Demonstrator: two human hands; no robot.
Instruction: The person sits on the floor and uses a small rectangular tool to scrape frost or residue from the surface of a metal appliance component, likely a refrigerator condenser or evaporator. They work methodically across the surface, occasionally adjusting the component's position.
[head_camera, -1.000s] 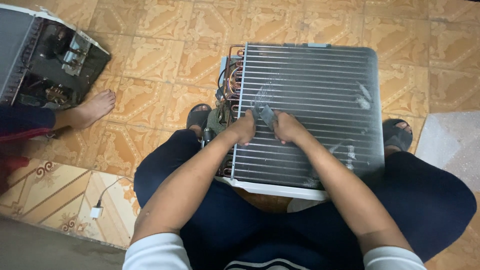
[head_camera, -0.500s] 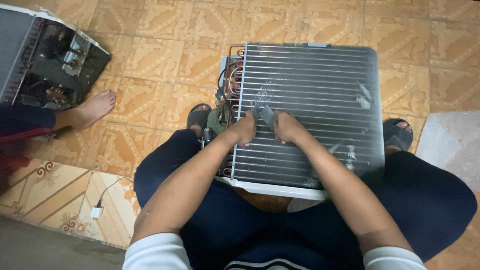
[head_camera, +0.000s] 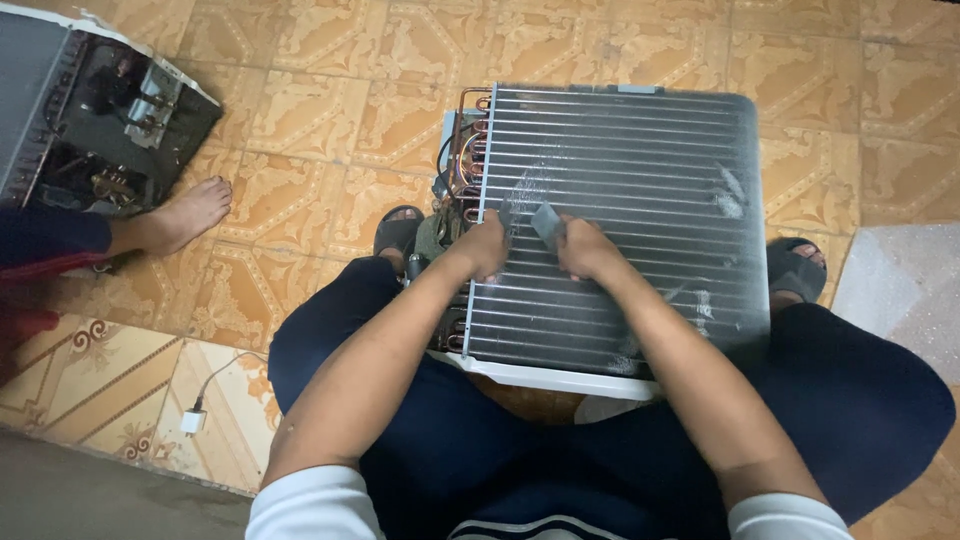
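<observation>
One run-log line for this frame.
left hand: resting on finned coil | right hand: holding small flat tool against fins | other person's foot nearby

The left hand (head_camera: 483, 247) and right hand (head_camera: 585, 250) covered part of the finned coil (head_camera: 640, 180), and the grey tool (head_camera: 546, 221) between them was too small to identify; its lower end lay hidden in the right hand. The coil's near edge was masked by the forearms and knees. A second unit (head_camera: 90, 110) was cut off by the left and top edges. Another person's foot (head_camera: 185, 215) showed, the leg cropped at the left edge.
</observation>
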